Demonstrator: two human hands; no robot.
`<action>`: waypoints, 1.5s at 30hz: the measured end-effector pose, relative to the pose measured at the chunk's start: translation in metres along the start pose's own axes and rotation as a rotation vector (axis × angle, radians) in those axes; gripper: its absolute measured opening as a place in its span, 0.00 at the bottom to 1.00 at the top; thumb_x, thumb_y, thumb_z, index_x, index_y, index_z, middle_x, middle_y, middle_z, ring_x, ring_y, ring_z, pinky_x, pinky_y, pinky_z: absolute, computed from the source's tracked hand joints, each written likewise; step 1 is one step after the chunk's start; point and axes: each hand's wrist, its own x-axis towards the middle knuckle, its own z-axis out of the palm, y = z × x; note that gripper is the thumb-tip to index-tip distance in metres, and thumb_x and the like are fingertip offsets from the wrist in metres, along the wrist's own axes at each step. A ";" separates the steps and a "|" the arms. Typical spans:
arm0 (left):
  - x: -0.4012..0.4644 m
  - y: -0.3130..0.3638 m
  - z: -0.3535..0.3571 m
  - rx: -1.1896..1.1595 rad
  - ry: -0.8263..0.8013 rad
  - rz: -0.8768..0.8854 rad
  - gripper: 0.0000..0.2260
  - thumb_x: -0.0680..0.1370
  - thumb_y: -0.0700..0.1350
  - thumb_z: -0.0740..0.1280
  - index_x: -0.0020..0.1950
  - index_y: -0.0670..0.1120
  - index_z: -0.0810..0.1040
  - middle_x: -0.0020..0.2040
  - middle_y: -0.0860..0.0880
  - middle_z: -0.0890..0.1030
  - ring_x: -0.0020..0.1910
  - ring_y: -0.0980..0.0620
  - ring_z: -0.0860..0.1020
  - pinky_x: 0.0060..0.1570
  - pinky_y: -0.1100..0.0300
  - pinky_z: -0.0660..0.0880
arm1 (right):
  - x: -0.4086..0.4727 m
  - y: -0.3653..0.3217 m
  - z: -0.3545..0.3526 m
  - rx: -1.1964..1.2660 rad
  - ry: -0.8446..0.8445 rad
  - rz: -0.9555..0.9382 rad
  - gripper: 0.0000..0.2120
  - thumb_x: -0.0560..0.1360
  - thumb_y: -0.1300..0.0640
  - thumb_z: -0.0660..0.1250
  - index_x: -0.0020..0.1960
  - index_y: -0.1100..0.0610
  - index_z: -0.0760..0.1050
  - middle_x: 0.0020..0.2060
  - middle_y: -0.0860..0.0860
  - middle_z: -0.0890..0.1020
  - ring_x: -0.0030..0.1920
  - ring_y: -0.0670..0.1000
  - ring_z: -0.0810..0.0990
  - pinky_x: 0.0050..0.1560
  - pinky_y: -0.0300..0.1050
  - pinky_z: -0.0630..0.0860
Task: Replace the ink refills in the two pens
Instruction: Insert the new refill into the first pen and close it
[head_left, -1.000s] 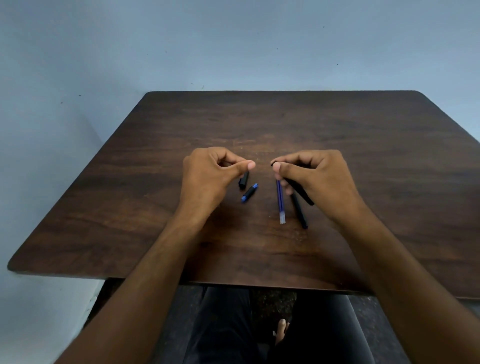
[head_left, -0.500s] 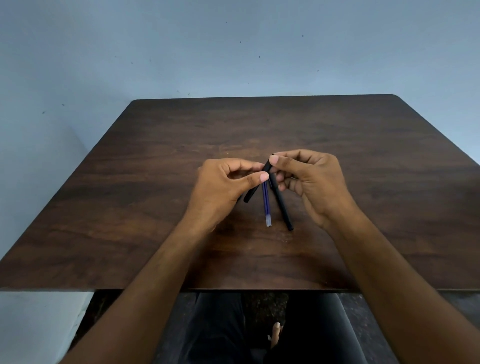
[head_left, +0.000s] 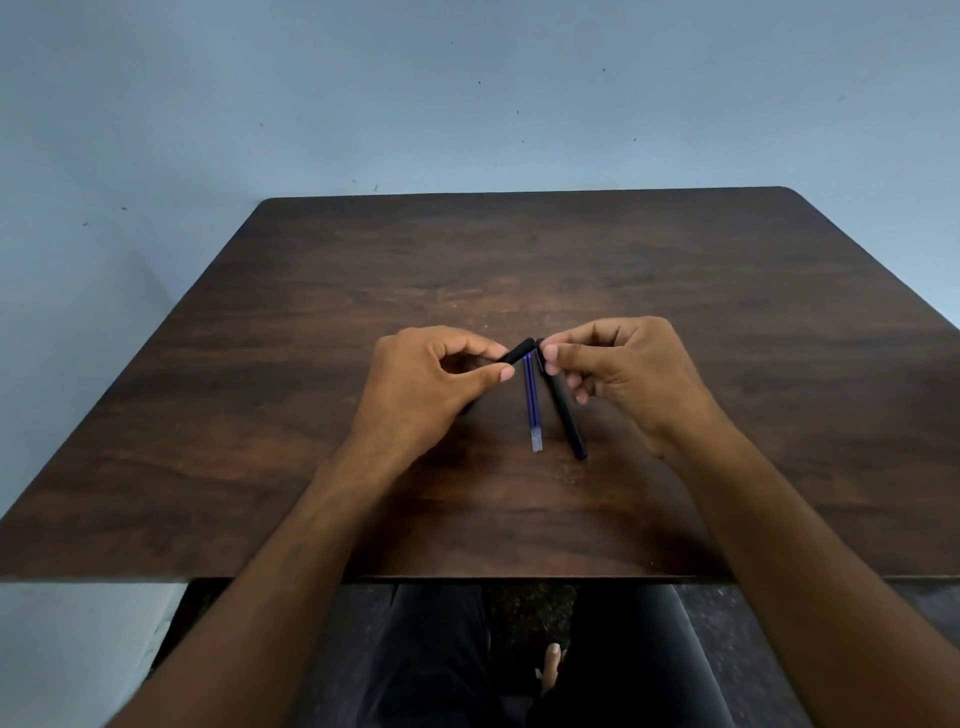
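Setting: a person sits at a dark wooden counter (head_left: 727, 312) against a pale blue wall, seen from a head camera looking down at both hands.
Left hand: the left hand (head_left: 421, 384) pinches a short black pen piece (head_left: 517, 352), probably a cap or grip section, between thumb and forefinger; its fingers are curled round it.
Right hand: the right hand (head_left: 623, 374) grasps the top end of a black pen barrel (head_left: 563, 410), which slants down toward the person with its far end near the wood.
Refill: a blue ink refill (head_left: 532, 405) lies between the hands, just beside the barrel; whether it rests on the counter or hangs from the fingers cannot be told.
Second pen: not visible here.
Risk: the two black parts nearly meet; a skewed approach could jam them, and the loose refill could roll if nudged.
Room: bare wood surrounds the hands on every side, edges well apart from the parts.
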 end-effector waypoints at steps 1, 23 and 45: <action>0.000 -0.001 -0.001 0.012 -0.003 0.008 0.10 0.68 0.49 0.79 0.47 0.58 0.85 0.39 0.64 0.82 0.40 0.68 0.80 0.38 0.76 0.73 | 0.000 0.000 -0.001 -0.110 0.025 0.006 0.02 0.74 0.62 0.74 0.43 0.60 0.86 0.36 0.60 0.86 0.31 0.50 0.77 0.32 0.44 0.77; -0.001 -0.015 -0.006 0.147 -0.019 -0.029 0.12 0.67 0.44 0.80 0.49 0.51 0.86 0.41 0.59 0.82 0.39 0.62 0.80 0.42 0.70 0.78 | 0.025 -0.008 0.048 -1.070 0.037 0.197 0.15 0.72 0.55 0.73 0.35 0.56 0.68 0.35 0.54 0.77 0.33 0.53 0.76 0.29 0.44 0.70; -0.003 -0.014 -0.011 0.139 -0.052 -0.046 0.11 0.68 0.45 0.79 0.49 0.50 0.86 0.40 0.59 0.82 0.38 0.62 0.80 0.42 0.70 0.78 | 0.029 -0.011 0.055 -1.083 0.019 0.305 0.16 0.71 0.50 0.74 0.36 0.55 0.69 0.35 0.52 0.75 0.33 0.52 0.73 0.31 0.45 0.69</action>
